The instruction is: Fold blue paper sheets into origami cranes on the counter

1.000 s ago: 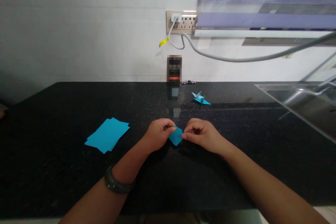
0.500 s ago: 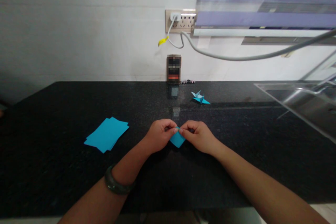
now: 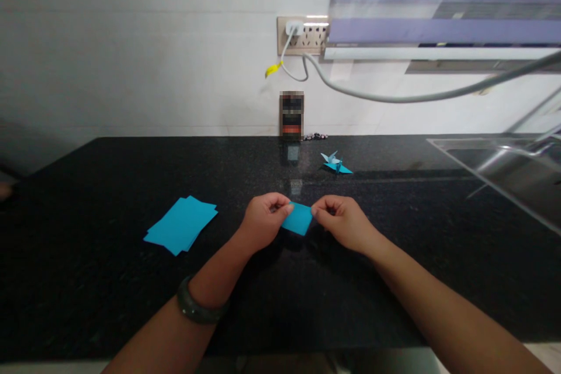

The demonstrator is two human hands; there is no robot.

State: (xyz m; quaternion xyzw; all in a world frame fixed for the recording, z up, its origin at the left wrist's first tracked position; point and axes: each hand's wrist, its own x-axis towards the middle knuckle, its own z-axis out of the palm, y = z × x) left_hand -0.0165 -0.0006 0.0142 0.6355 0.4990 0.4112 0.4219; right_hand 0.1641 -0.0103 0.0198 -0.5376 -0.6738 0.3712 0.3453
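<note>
A small folded piece of blue paper [image 3: 298, 218] is held just above the black countertop [image 3: 109, 187] between both hands. My left hand [image 3: 263, 222] pinches its left edge with thumb and forefinger, and a dark band sits on that wrist. My right hand [image 3: 342, 223] pinches the paper's right edge, fingers curled. A loose stack of blue paper sheets [image 3: 180, 225] lies on the counter to the left of my hands. A finished blue folded paper figure [image 3: 335, 163] rests farther back, to the right.
A small dark box [image 3: 291, 115] stands against the white wall at the back. Above it a wall socket [image 3: 302, 35] has a plugged-in cable running right. A steel sink [image 3: 504, 169] is set into the counter at the right.
My hands have moved slightly apart. The blue paper between them, earlier a hanging diamond shape, now shows as a wider flat piece.
</note>
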